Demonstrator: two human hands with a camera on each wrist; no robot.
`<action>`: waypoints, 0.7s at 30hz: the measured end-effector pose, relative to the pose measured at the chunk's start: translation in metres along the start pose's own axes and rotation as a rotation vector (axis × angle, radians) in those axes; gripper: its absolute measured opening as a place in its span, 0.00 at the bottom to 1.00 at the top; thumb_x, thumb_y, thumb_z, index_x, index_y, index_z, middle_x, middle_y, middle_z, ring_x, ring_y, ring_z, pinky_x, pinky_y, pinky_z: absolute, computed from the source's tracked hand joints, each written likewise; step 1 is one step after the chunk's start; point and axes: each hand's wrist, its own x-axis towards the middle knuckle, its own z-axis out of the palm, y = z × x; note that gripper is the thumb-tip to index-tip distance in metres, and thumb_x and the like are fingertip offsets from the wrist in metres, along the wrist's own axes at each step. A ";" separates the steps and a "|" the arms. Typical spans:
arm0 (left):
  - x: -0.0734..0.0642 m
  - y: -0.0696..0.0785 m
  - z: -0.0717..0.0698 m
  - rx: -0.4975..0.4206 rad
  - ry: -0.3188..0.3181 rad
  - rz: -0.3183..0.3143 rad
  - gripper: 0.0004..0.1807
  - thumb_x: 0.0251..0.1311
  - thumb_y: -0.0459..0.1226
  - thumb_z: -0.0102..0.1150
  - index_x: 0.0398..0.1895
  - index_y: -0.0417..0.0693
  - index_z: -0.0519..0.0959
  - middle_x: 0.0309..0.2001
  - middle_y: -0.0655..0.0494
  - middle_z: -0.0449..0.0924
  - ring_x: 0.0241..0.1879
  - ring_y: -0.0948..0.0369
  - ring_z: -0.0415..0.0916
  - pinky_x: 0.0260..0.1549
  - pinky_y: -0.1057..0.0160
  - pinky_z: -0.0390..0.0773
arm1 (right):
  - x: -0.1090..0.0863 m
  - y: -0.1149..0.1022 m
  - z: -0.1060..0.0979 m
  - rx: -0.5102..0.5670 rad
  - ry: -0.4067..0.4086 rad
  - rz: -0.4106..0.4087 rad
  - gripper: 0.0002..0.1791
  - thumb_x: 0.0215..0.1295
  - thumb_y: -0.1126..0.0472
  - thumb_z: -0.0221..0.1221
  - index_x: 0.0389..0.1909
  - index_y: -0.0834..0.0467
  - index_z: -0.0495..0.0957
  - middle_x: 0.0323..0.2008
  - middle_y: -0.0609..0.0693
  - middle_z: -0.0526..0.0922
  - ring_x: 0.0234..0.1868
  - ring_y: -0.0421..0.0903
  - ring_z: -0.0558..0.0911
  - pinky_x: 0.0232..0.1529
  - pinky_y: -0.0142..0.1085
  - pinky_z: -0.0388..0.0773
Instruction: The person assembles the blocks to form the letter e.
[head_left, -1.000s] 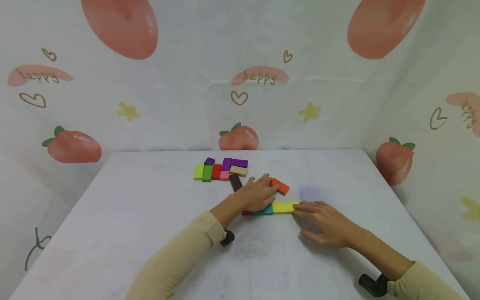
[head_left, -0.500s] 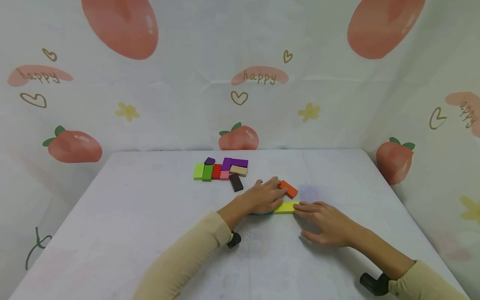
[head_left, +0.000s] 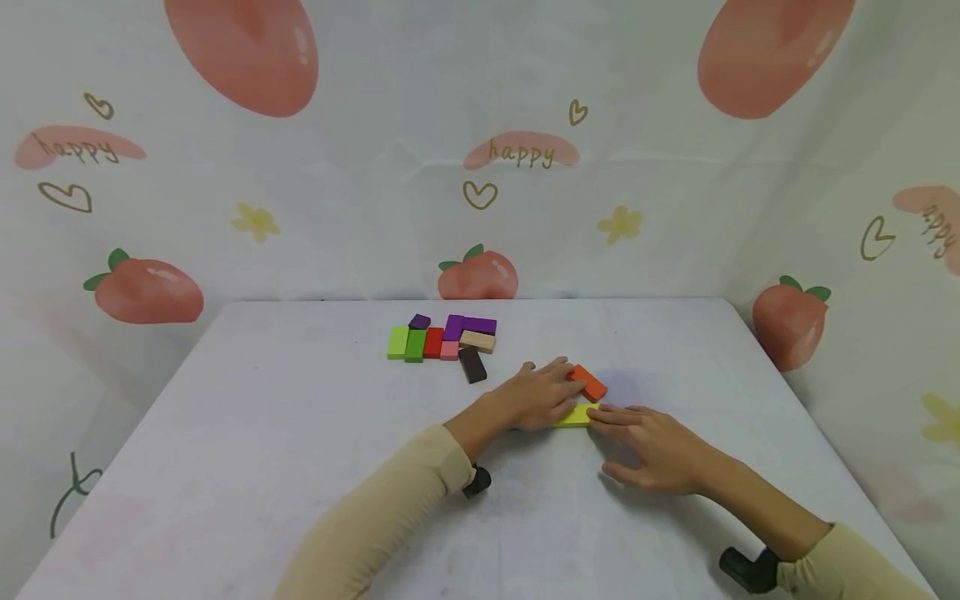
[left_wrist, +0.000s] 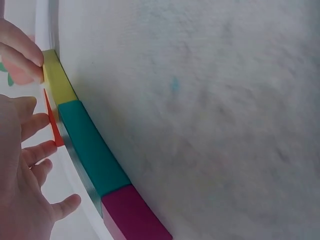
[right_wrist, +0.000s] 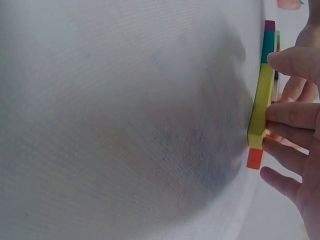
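The fingertips of my left hand [head_left: 538, 396] touch the left end of an orange block [head_left: 589, 383], which lies slanted behind the row. A yellow block [head_left: 573, 417] sits in that row, its right end under the fingertips of my right hand [head_left: 652, 450]. In the left wrist view a teal block [left_wrist: 95, 145] continues the row end to end from the yellow one, followed by a magenta block [left_wrist: 135, 215]. From the head, my left hand covers the teal and magenta blocks. Both hands have loosely extended fingers, with nothing gripped.
Further back on the white table [head_left: 262, 467] lies a cluster: a lime block [head_left: 397, 342], a green block [head_left: 415, 346], a red block [head_left: 433, 342], a pink block [head_left: 449, 351], several purple pieces [head_left: 479, 326] and a beige block [head_left: 477, 341]. A dark brown block [head_left: 472, 365] lies in front.
My left hand has slid rightward, and the orange block has moved right and slightly nearer with it. More of the dark brown block shows. My right hand has stayed at the yellow block.
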 end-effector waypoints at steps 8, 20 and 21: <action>0.002 0.005 -0.001 0.005 -0.020 0.009 0.27 0.79 0.49 0.34 0.78 0.59 0.59 0.78 0.57 0.51 0.78 0.59 0.41 0.69 0.43 0.57 | -0.001 -0.001 -0.001 0.001 0.005 -0.012 0.32 0.61 0.48 0.65 0.62 0.61 0.77 0.64 0.55 0.76 0.63 0.55 0.77 0.60 0.56 0.73; 0.005 0.007 0.000 0.009 -0.028 0.009 0.28 0.79 0.49 0.33 0.78 0.60 0.57 0.79 0.60 0.49 0.78 0.60 0.41 0.70 0.43 0.56 | 0.000 0.001 0.000 -0.013 0.016 -0.027 0.31 0.60 0.48 0.65 0.62 0.61 0.78 0.64 0.53 0.77 0.63 0.52 0.77 0.60 0.54 0.74; 0.006 0.007 0.000 0.012 -0.027 0.008 0.28 0.79 0.49 0.33 0.78 0.60 0.57 0.79 0.60 0.49 0.78 0.60 0.41 0.70 0.43 0.56 | 0.000 0.001 0.000 -0.014 0.016 -0.027 0.31 0.60 0.48 0.66 0.62 0.61 0.78 0.64 0.53 0.77 0.63 0.52 0.77 0.60 0.54 0.74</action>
